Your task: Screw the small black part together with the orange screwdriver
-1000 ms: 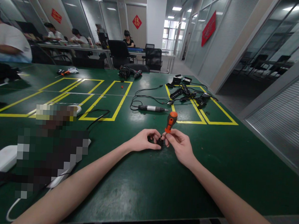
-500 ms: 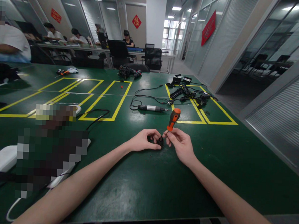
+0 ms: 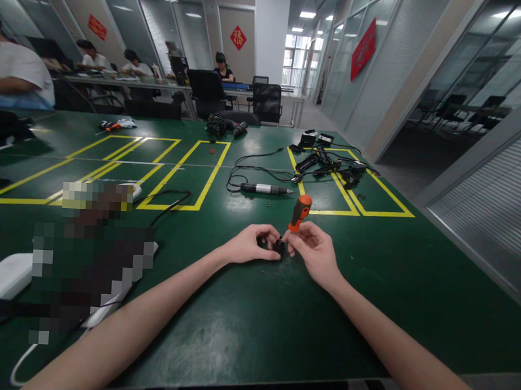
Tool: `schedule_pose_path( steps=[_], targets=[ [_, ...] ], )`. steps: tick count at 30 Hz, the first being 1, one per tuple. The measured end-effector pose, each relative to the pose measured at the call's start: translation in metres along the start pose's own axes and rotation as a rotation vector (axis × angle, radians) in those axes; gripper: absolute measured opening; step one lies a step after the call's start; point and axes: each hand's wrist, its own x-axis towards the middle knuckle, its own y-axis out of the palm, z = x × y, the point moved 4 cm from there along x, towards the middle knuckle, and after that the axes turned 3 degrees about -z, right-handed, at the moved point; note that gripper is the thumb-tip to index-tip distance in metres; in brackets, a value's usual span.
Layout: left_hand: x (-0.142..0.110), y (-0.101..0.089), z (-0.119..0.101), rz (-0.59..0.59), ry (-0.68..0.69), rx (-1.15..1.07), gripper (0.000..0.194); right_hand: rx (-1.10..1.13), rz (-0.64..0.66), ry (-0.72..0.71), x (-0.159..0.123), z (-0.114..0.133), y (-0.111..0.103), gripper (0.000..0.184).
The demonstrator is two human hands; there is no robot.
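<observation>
My left hand (image 3: pixel 258 243) is closed round a small dark part (image 3: pixel 279 246) on the green table, its thumb and fingers on either side of it. The part's exact kind is too small and dark to make out. In my right hand (image 3: pixel 313 250) is a screwdriver (image 3: pixel 301 213) with an orange and black handle. Its handle points up, tilted a little to the right, and fingers pinch it low down. The screwdriver's tip is hidden near the dark part. Beyond both hands lies a black and silver electric screwdriver (image 3: pixel 264 189) with a cord.
Yellow tape (image 3: pixel 213 177) marks rectangles on the green table (image 3: pixel 227 327). Black parts and cables (image 3: pixel 323 163) lie in a heap at the back right, and a coiled black cable (image 3: pixel 218 124) farther back. White power strips (image 3: pixel 3 280) are at the left. People sit at the far tables.
The screwdriver's handle has dropped slightly and shifted a little left, with my right hand's fingers closer to the dark part. My left hand stays in place.
</observation>
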Motion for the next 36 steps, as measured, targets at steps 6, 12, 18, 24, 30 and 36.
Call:
schedule_pose_path(
  steps=[6, 12, 18, 24, 30, 36],
  targets=[
    [0.0005, 0.0005, 0.0027, -0.001, -0.002, -0.003, 0.037, 0.011, 0.015, -0.018, 0.0022, -0.0016, 0.0003, 0.029],
    [0.0000, 0.0005, 0.0010, -0.004, -0.002, 0.005, 0.036, 0.028, 0.028, -0.006, 0.0011, -0.0014, 0.0004, 0.028],
    [0.0000, 0.0002, 0.0005, -0.005, -0.001, 0.012, 0.033, 0.055, -0.020, -0.006, 0.0006, -0.0026, -0.0011, 0.027],
    [0.0004, 0.0002, 0.0015, -0.003, 0.006, 0.003, 0.033, 0.004, 0.002, -0.013, 0.0014, -0.0017, -0.0005, 0.024],
    [0.0006, 0.0000, 0.0037, 0.004, 0.007, -0.005, 0.037, -0.010, -0.006, -0.020, 0.0013, -0.0024, -0.0007, 0.026],
    [0.0003, -0.0002, 0.0017, -0.004, 0.005, 0.009, 0.035, -0.019, 0.014, -0.027, 0.0021, -0.0022, -0.0005, 0.026]
  ],
)
